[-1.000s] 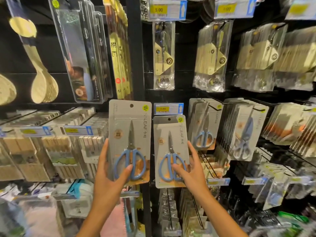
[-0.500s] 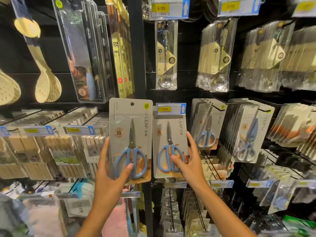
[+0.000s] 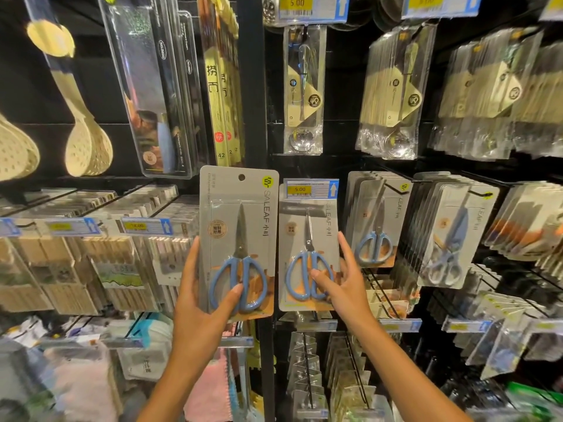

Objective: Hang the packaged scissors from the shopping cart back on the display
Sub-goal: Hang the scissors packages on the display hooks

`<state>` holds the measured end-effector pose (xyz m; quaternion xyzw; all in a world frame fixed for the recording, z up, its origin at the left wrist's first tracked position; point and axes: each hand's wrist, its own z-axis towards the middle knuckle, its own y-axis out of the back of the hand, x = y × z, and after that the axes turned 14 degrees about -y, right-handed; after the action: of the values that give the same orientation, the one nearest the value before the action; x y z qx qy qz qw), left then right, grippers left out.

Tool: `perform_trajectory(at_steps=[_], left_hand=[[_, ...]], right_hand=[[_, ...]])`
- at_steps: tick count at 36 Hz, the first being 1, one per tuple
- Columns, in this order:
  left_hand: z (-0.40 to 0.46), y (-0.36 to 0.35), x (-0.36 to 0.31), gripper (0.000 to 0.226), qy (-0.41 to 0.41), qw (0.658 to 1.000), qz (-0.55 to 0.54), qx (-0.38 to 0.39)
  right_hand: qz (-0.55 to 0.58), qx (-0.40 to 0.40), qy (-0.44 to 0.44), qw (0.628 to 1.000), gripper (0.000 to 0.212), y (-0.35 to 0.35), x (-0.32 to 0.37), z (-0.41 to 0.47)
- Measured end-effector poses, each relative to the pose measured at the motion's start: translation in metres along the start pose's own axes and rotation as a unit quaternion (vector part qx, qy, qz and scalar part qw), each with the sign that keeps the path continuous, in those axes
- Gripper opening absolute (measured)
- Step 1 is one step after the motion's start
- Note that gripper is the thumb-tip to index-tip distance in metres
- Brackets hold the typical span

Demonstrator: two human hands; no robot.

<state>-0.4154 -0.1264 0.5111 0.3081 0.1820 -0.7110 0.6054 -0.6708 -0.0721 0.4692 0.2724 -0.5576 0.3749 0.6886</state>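
Against the black display rack [image 3: 254, 86], all within arm's reach:
Left scissors pack [image 3: 237, 226]: upright before the rack's post, hang-hole free of any hook.
Right scissors pack [image 3: 307, 257]: top tucked behind the yellow price tag [image 3: 309, 188]; whether it is on the hook, I cannot tell.
Left hand [image 3: 201, 309]: grasping the left pack, thumb across the blue handles.
Right hand [image 3: 342, 287]: pinching the right pack's lower right edge.

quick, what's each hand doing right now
Left hand: holding a scissors pack, off the display.
Right hand: holding a second scissors pack, its top behind the price tag.
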Motion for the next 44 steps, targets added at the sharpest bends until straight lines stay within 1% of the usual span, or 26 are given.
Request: perform_trajectory(at_steps=[8, 11, 16, 20, 25, 31, 34, 36, 40, 44], left_hand=[[0.004, 0.001, 0.005, 0.097, -0.003, 1.000, -0.014, 0.004], [0.006, 0.001, 0.006, 0.097, -0.003, 1.000, -0.011, 0.001], [0.011, -0.001, 0.007, 0.094, -0.003, 1.000, -0.010, -0.009], [0.017, -0.001, 0.007, 0.093, -0.013, 1.000, 0.005, -0.010], [0.025, -0.001, 0.007, 0.094, -0.013, 1.000, 0.015, -0.010], [0.032, -0.005, 0.005, 0.094, -0.017, 1.000, 0.016, -0.013], [0.033, -0.007, 0.004, 0.095, -0.022, 1.000, 0.018, -0.005], [0.033, -0.009, 0.004, 0.096, -0.021, 1.000, 0.018, -0.004], [0.035, -0.012, 0.004, 0.097, -0.024, 1.000, 0.019, -0.008], [0.035, -0.015, 0.001, 0.097, -0.031, 0.999, 0.020, -0.005]], right_hand=[[-0.048, -0.003, -0.020, 0.999, 0.091, -0.006, -0.006, 0.030], [-0.104, -0.023, -0.028, 0.994, 0.091, -0.009, -0.009, 0.040], [-0.227, -0.054, -0.056, 0.971, 0.093, -0.012, -0.025, 0.065], [-0.319, -0.078, -0.074, 0.942, 0.098, -0.017, -0.027, 0.092], [-0.354, -0.091, -0.092, 0.926, 0.098, -0.022, -0.034, 0.121], [-0.413, -0.126, -0.126, 0.893, 0.098, -0.025, -0.049, 0.158], [-0.418, -0.134, -0.120, 0.890, 0.097, -0.022, -0.052, 0.164], [-0.407, -0.135, -0.118, 0.896, 0.096, -0.020, -0.054, 0.163], [-0.330, -0.096, -0.122, 0.931, 0.089, -0.010, -0.050, 0.149], [-0.279, -0.083, -0.135, 0.947, 0.085, -0.001, -0.052, 0.120]])
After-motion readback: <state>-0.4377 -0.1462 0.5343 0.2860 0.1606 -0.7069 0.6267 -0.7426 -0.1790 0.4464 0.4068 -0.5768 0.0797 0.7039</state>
